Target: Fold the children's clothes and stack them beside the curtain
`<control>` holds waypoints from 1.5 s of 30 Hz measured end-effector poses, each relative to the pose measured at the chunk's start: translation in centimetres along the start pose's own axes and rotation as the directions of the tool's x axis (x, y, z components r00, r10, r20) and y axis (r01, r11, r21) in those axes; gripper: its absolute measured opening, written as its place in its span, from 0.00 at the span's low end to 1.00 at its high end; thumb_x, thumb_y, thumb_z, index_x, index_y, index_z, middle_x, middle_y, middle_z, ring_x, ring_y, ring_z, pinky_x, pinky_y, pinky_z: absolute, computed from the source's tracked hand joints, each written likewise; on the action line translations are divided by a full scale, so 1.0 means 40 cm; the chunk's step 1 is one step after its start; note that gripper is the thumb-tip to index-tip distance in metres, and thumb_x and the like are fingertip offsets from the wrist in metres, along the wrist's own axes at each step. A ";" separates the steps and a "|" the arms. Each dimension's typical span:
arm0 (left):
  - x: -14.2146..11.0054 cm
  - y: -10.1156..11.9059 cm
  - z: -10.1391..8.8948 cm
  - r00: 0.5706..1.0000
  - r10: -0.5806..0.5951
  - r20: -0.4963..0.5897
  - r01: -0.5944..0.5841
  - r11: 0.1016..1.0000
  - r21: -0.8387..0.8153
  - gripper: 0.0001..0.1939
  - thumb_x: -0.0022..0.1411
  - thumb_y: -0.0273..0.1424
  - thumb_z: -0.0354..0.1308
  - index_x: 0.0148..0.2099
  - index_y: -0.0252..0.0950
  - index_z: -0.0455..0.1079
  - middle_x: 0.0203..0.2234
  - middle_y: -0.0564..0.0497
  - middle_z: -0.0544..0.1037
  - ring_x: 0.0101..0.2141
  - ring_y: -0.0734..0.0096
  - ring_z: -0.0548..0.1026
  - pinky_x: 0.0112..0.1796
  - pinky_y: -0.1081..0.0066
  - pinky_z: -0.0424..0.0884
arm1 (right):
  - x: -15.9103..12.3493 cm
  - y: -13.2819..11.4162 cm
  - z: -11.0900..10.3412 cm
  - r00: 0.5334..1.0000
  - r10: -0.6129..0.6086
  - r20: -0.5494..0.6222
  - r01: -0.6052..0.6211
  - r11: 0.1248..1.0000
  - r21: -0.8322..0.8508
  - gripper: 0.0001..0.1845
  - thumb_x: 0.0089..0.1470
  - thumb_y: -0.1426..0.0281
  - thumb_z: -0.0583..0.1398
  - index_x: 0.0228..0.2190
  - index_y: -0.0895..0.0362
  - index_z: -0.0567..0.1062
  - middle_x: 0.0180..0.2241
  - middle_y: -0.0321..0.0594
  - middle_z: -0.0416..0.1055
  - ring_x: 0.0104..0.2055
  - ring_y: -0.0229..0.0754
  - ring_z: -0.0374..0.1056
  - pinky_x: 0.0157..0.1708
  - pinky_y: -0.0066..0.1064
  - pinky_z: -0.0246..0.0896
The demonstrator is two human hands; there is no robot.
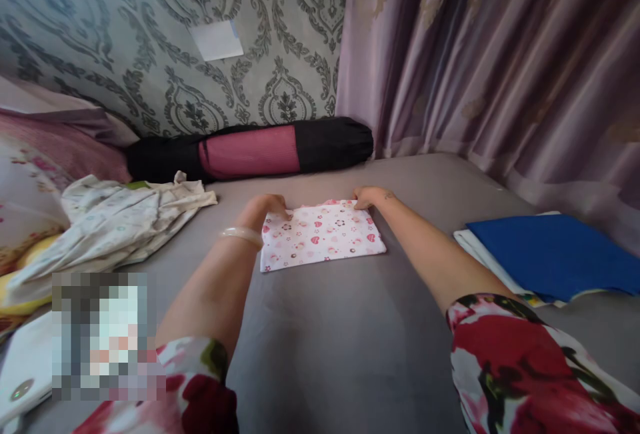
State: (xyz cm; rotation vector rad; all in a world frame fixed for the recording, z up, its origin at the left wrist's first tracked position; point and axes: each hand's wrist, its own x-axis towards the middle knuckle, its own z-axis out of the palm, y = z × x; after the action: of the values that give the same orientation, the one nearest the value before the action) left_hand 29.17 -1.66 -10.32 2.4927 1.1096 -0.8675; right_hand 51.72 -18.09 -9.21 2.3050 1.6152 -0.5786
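Note:
A folded white cloth (320, 237) printed with pink hearts and small flowers lies flat on the grey bed sheet (320, 347). At its far left corner, my left hand (273, 207) is closed on the edge, a pale bangle on that wrist. My right hand (370, 197) grips the far right corner, its fingers bent over the edge and partly hidden. A little pink shows along the far edge between the hands. Whether this cloth is a garment, I cannot tell.
Rumpled pale printed clothing (115, 221) lies at the left, by a pillow. A folded stack with a blue cloth (555, 254) on top is at the right. Behind, a black and pink rolled bag (250, 151) rests against the wall, beside a purple curtain (425, 54).

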 end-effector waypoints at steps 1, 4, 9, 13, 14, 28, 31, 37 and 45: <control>0.000 -0.002 0.000 1.000 0.004 0.014 -0.004 1.000 0.003 0.33 0.49 0.44 0.60 0.57 0.38 0.70 0.53 0.41 0.74 0.47 0.55 0.75 0.42 0.69 0.71 | 0.002 0.002 0.000 1.000 -0.003 0.004 0.003 1.000 -0.003 0.17 0.49 0.75 0.63 0.44 0.57 0.79 0.42 0.46 0.77 0.46 0.48 0.72 0.43 0.34 0.65; -0.006 -0.007 0.007 0.999 0.041 0.014 -0.041 0.999 0.013 0.32 0.52 0.45 0.58 0.57 0.39 0.70 0.55 0.42 0.73 0.47 0.57 0.75 0.43 0.70 0.71 | 0.008 0.005 0.005 1.000 -0.003 -0.002 0.003 1.000 -0.002 0.15 0.49 0.74 0.64 0.41 0.58 0.79 0.41 0.47 0.77 0.47 0.49 0.71 0.44 0.34 0.64; -0.034 -0.005 0.045 0.984 0.066 -0.167 -0.066 0.998 0.002 0.28 0.53 0.43 0.56 0.54 0.37 0.71 0.53 0.42 0.75 0.46 0.59 0.75 0.41 0.71 0.71 | 0.002 0.010 0.040 0.994 0.016 -0.113 -0.012 0.999 0.037 0.17 0.52 0.72 0.63 0.45 0.57 0.77 0.49 0.50 0.73 0.52 0.51 0.68 0.47 0.36 0.63; -0.072 0.003 0.074 0.952 0.060 -0.301 -0.082 0.995 -0.061 0.23 0.54 0.37 0.54 0.51 0.37 0.72 0.45 0.45 0.79 0.41 0.64 0.77 0.37 0.74 0.71 | -0.013 0.026 0.075 0.975 -0.007 -0.223 0.028 0.995 0.094 0.20 0.57 0.70 0.58 0.52 0.60 0.71 0.56 0.53 0.66 0.56 0.50 0.64 0.49 0.34 0.60; -0.083 0.003 0.077 0.946 0.063 -0.319 -0.091 0.993 -0.072 0.23 0.53 0.36 0.54 0.50 0.37 0.72 0.45 0.46 0.79 0.41 0.65 0.77 0.36 0.75 0.70 | -0.017 0.032 0.081 0.971 -0.014 -0.240 0.042 0.993 0.112 0.20 0.58 0.69 0.58 0.52 0.60 0.70 0.56 0.53 0.66 0.55 0.49 0.64 0.49 0.34 0.61; -0.271 -0.013 0.002 0.938 0.089 -0.334 -0.152 0.974 -0.166 0.14 0.52 0.36 0.55 0.37 0.35 0.76 0.31 0.50 0.80 0.36 0.64 0.76 0.35 0.73 0.68 | -0.123 0.091 -0.020 0.888 -0.239 -0.393 0.329 0.927 0.180 0.13 0.56 0.71 0.58 0.43 0.59 0.77 0.43 0.41 0.76 0.43 0.42 0.70 0.40 0.25 0.61; -0.312 -0.026 -0.021 0.916 0.092 -0.390 -0.177 0.966 -0.187 0.15 0.53 0.38 0.56 0.39 0.36 0.77 0.32 0.50 0.80 0.36 0.65 0.76 0.36 0.72 0.69 | -0.144 0.111 -0.051 0.862 -0.274 -0.426 0.399 0.886 0.237 0.14 0.56 0.70 0.59 0.43 0.59 0.77 0.41 0.39 0.77 0.43 0.42 0.71 0.39 0.26 0.62; -0.355 -0.031 -0.056 0.775 0.050 -0.630 -0.214 0.959 -0.187 0.18 0.57 0.35 0.53 0.47 0.36 0.75 0.37 0.49 0.81 0.39 0.65 0.76 0.41 0.70 0.67 | -0.200 0.111 -0.106 0.778 -0.203 -0.594 0.424 0.868 0.257 0.15 0.55 0.73 0.59 0.44 0.57 0.77 0.43 0.41 0.77 0.44 0.43 0.69 0.43 0.29 0.62; -0.311 -0.018 0.073 0.540 0.023 -0.841 -0.079 0.997 -0.024 0.20 0.60 0.28 0.47 0.52 0.42 0.72 0.43 0.49 0.80 0.48 0.62 0.74 0.59 0.57 0.49 | -0.214 0.088 -0.007 0.631 -0.265 -0.729 0.417 0.909 0.031 0.17 0.55 0.77 0.54 0.45 0.58 0.75 0.44 0.43 0.75 0.46 0.44 0.67 0.47 0.31 0.56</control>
State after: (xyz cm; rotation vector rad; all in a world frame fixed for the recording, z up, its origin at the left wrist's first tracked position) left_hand 20.93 -9.75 -4.85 2.9010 1.2376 0.5271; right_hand 52.52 -26.29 -5.01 2.5469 2.4910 0.1718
